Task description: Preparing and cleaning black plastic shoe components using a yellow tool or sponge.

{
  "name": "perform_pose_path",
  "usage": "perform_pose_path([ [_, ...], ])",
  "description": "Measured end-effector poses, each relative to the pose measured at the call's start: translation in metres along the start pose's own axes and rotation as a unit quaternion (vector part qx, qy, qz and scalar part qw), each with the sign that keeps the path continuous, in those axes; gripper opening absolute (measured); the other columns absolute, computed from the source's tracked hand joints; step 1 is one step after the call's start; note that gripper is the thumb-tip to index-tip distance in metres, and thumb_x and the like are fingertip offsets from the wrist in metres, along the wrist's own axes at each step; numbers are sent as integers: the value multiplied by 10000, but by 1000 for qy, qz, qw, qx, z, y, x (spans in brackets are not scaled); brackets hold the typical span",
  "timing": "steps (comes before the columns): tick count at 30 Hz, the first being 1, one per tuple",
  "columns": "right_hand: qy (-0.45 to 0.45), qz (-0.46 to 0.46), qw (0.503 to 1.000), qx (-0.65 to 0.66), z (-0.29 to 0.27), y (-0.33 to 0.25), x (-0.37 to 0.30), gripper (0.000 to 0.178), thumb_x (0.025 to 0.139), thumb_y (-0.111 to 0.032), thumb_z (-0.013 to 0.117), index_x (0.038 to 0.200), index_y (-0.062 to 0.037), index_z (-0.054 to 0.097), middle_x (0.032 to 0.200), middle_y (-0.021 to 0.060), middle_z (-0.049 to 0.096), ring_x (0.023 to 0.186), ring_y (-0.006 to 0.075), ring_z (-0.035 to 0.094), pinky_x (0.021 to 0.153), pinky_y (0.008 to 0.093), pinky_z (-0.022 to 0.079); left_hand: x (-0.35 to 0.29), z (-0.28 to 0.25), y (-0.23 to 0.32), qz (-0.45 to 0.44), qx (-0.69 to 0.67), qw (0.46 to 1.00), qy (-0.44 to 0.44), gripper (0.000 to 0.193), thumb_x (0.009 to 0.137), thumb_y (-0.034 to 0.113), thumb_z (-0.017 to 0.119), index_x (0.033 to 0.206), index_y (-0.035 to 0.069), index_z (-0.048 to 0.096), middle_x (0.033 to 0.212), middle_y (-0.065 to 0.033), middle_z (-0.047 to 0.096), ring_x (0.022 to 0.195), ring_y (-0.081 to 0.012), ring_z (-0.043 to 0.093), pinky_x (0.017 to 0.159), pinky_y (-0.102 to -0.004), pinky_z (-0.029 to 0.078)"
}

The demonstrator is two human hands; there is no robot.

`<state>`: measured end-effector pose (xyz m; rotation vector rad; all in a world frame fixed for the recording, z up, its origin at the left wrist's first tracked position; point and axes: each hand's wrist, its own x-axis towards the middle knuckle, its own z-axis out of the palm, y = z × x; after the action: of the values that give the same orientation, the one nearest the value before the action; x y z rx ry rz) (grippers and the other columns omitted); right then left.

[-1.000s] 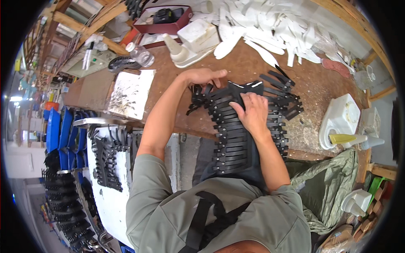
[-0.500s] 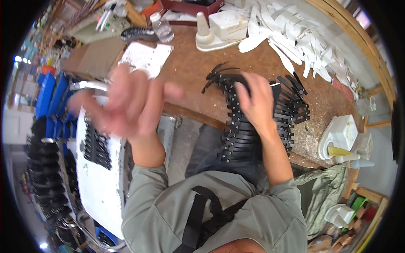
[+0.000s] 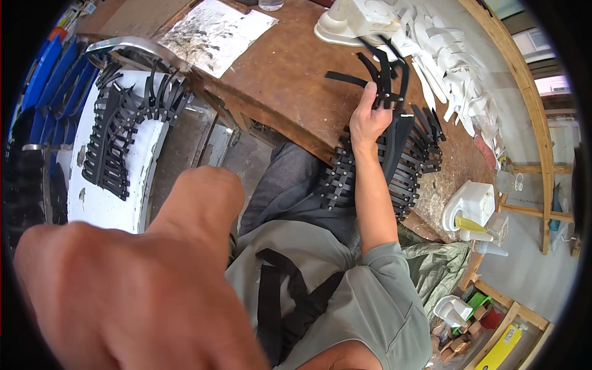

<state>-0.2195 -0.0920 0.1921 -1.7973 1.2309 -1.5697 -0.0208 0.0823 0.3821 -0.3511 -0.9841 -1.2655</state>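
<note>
My right hand point(image 3: 368, 122) grips one end of a black riveted strap piece point(image 3: 390, 86), thumb on the near side and the other fingers mostly hidden behind it. Several loose strap ends fan out beyond the hand. Under and beside my right forearm lie more black strap pieces point(image 3: 407, 154) with rows of small rivets, over the table's near edge and toward my lap. My left hand point(image 3: 117, 296) is very close and large at the lower left; the back of it and the knuckles show, its fingers are hidden, and nothing held can be made out.
Another black strap piece point(image 3: 114, 135) lies on a white padded seat point(image 3: 79, 197) to the left, beside blue bins point(image 3: 43, 80). On the brown table point(image 3: 271, 80) are a stained paper sheet point(image 3: 213, 37), white cut-outs point(image 3: 444, 74) and white glue pots point(image 3: 472, 203).
My left hand has come back from over the table's left side, close and low. My right hand has moved slightly farther away and lifted a strap end. The view has shifted.
</note>
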Motion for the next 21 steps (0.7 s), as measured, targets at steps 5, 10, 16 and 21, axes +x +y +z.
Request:
perform_pose_path([
  [5,-380,-194,848,-315,15,3,-29,522,814,-317,649,1217,-6,535,1236,225,526,1196,369,456,1017,445,341,-9,1,10,35,24,999,32,288,828,285,632,712,29,573,623,-37,597,491,-154,566,674,-374,544],
  [10,-392,-43,908,-139,-4,18,-16,507,829,-262,652,1246,-5,520,1269,199,516,1226,319,451,1030,385,339,-9,4,26,72,85,993,48,247,814,237,659,703,26,594,633,-34,622,478,-147,584,677,-324,561],
  [16,-286,-4,953,-103,19,-5,-1,405,775,-231,693,1097,-3,602,1068,161,601,1000,302,575,836,386,470,-61,-150,-21,-295,683,609,275,317,855,291,614,946,-11,641,790,-111,660,711,-192,632,672,-314,500],
  [21,-324,-107,873,-349,56,25,-1,322,773,-251,678,997,-24,634,932,172,604,854,380,592,753,431,484,-95,-176,-107,-407,815,380,161,389,772,395,683,866,19,649,947,-171,607,847,-345,620,727,-427,481],
])
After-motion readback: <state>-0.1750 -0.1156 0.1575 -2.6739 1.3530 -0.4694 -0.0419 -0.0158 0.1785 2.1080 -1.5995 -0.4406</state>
